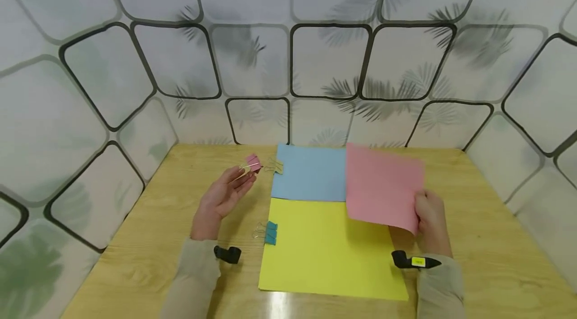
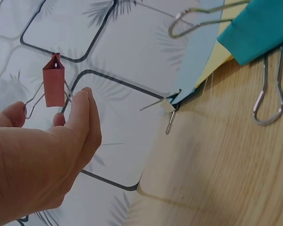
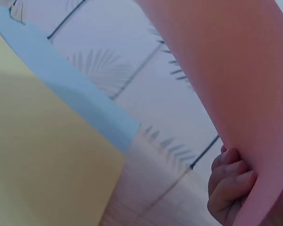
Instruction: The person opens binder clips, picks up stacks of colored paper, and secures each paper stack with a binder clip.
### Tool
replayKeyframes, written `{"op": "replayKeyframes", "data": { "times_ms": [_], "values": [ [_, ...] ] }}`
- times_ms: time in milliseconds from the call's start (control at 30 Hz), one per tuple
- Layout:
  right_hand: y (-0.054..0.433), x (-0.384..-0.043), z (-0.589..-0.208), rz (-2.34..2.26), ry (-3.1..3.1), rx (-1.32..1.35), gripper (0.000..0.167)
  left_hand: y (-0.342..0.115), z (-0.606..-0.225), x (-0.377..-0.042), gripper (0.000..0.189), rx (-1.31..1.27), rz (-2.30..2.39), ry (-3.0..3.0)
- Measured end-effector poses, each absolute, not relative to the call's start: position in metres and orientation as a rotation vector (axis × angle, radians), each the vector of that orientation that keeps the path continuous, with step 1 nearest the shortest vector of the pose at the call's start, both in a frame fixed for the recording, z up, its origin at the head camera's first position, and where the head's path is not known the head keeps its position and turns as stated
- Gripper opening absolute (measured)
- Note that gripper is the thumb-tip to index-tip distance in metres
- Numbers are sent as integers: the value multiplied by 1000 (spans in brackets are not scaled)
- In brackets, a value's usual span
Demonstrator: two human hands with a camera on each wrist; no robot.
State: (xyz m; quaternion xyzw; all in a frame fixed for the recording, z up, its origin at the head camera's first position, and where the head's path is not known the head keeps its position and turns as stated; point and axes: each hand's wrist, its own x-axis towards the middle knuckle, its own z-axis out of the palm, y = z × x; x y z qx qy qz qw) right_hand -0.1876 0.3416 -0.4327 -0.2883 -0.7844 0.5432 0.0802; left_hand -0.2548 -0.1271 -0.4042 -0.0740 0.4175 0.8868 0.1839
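My left hand (image 1: 223, 199) holds a pink binder clip (image 2: 54, 87) by its wire handles, between thumb and fingers, left of the papers. The clip's body points away from the palm. My right hand (image 1: 430, 216) grips the right edge of a pink paper sheet (image 1: 383, 184), which hangs raised and slightly bent above the other sheets. In the right wrist view, curled fingers (image 3: 231, 183) wrap its edge. Beneath lie a blue sheet (image 1: 308, 174) at the back and a yellow sheet (image 1: 324, 254) in front. A teal binder clip (image 1: 271, 233) bites the yellow sheet's left edge.
A pale yellow binder clip (image 1: 276, 166) sits on the blue sheet's left edge, close to the left hand. The sheets lie on a wooden table (image 1: 149, 259). A patterned wall covering (image 1: 252, 63) encloses the table's back and sides.
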Motion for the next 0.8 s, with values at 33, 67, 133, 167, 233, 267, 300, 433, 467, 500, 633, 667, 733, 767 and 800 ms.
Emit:
{"op": "replayKeyframes", "data": {
  "times_ms": [33, 67, 133, 167, 233, 267, 300, 433, 467, 500, 633, 667, 733, 767, 800],
  "values": [
    [339, -188, -431, 1644, -2331, -845, 32, -125, -403, -255, 27, -208, 2502, 1172],
    [338, -189, -431, 1653, -2330, -815, 34, -123, -403, -255, 26, -205, 2504, 1165],
    [335, -188, -430, 1716, -2302, -771, 34, -120, -403, -254, 25, -210, 2505, 1159],
    [333, -188, -431, 1741, -2292, -751, 34, -119, -403, -254, 25, -213, 2505, 1153],
    [331, -188, -429, 1810, -2258, -714, 33, -118, -402, -253, 26, -218, 2504, 1139],
    [330, -187, -428, 1838, -2248, -695, 33, -118, -402, -252, 27, -217, 2503, 1137],
    [329, -188, -426, 1860, -2234, -672, 32, -117, -402, -252, 27, -213, 2501, 1137],
    [326, -191, -416, 1983, -2169, -543, 29, -114, -398, -251, 23, -159, 2485, 1167],
    [324, -192, -413, 2021, -2151, -508, 28, -113, -396, -251, 21, -133, 2477, 1182],
    [323, -193, -410, 2048, -2141, -481, 28, -112, -395, -251, 18, -111, 2470, 1198],
    [317, -194, -402, 2158, -2099, -414, 24, -107, -392, -249, 15, -19, 2416, 1286],
    [315, -194, -400, 2176, -2089, -403, 23, -106, -391, -249, 15, 0, 2399, 1312],
    [311, -194, -396, 2201, -2073, -380, 23, -103, -390, -248, 16, 24, 2369, 1354],
    [309, -194, -394, 2206, -2066, -373, 23, -102, -390, -247, 17, 35, 2356, 1372],
    [306, -195, -392, 2210, -2060, -364, 23, -101, -389, -247, 18, 40, 2349, 1386]
  ]
}}
